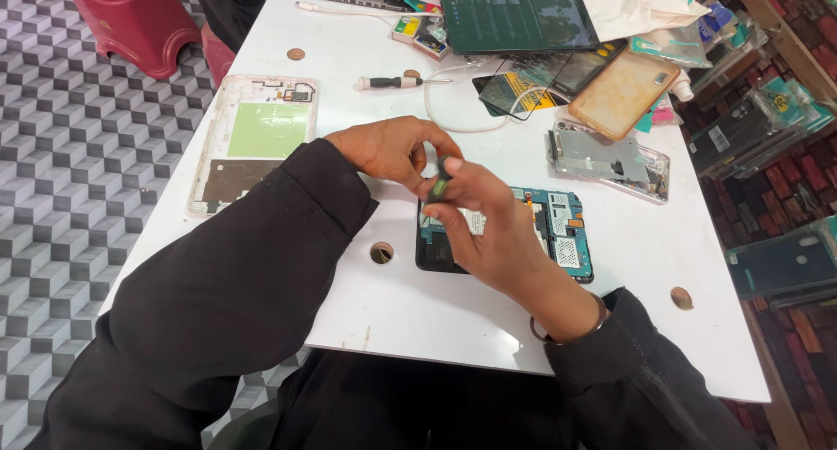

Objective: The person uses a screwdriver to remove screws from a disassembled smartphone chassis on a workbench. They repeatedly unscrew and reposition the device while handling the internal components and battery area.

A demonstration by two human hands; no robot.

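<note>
**Head view: both hands meet on a small dark part above the opened device**

Head view, centre of the frame: your left hand (pixel 388 151) and right hand (pixel 488 228) come together over the white desk (pixel 418 315). The fingers of both are closed on a small dark part (pixel 442 178), held upright between them, probably so that you can turn it toward your eyes. What the part is I cannot tell; it is tiny and half covered by fingertips.

Directly under your right hand lies the opened device (pixel 558 232), its blue-green board face up, flat on the desk so the insides stay reachable. Your palm hides its left half.

At centre left of the frame lies a pale back frame (pixel 261 136) with a green patch, partly covered by your left sleeve. Toward the top, a screwdriver (pixel 392 82) rests within reach beside a white cable (pixel 453 123). To the upper right lie a metal mid-frame (pixel 606 158), an orange phone case (pixel 623 92) and a dark tablet (pixel 516 14).

The right edge of the frame cuts off packets of cases on the brick floor.
</note>
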